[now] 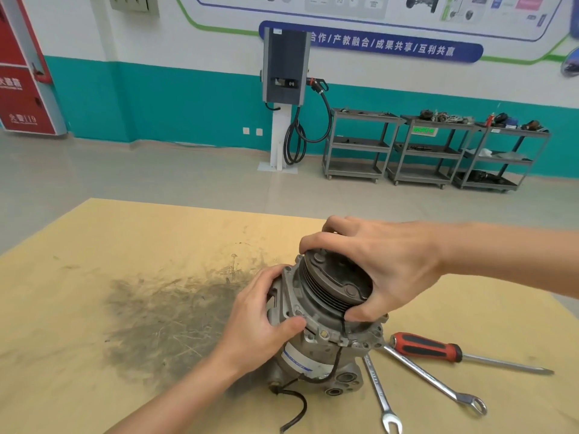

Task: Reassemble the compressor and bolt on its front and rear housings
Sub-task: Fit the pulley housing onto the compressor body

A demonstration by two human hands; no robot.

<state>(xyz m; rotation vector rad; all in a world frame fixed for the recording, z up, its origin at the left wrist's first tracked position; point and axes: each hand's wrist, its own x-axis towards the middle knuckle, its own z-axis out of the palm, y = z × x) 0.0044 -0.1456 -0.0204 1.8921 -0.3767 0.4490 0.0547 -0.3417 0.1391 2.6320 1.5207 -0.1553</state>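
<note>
head view: the compressor [316, 327] stands tilted on the table [125, 233], pulley [336, 285] end up. the right hand [385, 264] curls around the pulley and grips it. the left hand [263, 314] holds the front housing [296, 296], thumb on its flange. both housings seem already on the body; i judge the bolts still need tightening. two wrenches [380, 393] and a screwdriver [438, 347] lie just beside.

A dark blue banner strip [371, 42] on the white wall carries white characters reading 合作/产教融合/成果共享/互利共赢. The red cabinet [23, 95] at the left edge shows white characters ending in the number 119 near its foot; the characters higher up are too blurred to read. A small green sign [424, 130] on a grey metal trolley [429, 151] is illegible.
</note>
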